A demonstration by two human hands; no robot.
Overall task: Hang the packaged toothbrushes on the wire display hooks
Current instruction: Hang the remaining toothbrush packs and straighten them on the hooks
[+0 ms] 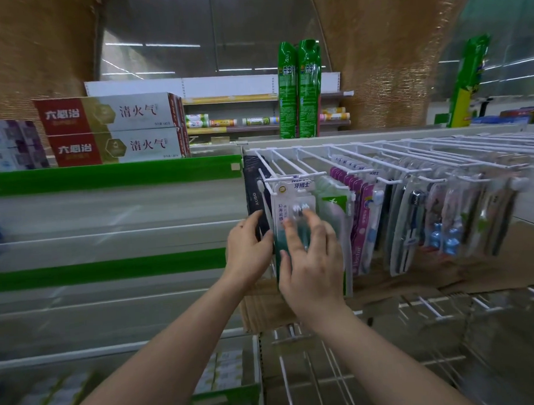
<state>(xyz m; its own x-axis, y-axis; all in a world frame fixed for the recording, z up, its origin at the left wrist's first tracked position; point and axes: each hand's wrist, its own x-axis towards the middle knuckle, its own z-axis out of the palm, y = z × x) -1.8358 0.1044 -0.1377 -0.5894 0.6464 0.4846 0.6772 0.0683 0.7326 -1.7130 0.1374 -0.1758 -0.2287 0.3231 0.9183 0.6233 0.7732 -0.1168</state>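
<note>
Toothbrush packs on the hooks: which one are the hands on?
The white-and-teal pack on the second hook from the left, between the black pack and the green one. Both hands touch it.

The white wire hooks (343, 160) are crowded along the rack's front edge by hanging toothbrush packs (410, 223) — open room is left below, above the brown cardboard (415, 275).

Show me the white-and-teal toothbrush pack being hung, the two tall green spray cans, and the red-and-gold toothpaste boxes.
White-and-teal toothbrush pack (293, 198): head view, upper card near the hook.
Two tall green spray cans (299, 90): head view, where the two bodies meet.
Red-and-gold toothpaste boxes (112, 129): head view, front faces of the stack.
</note>
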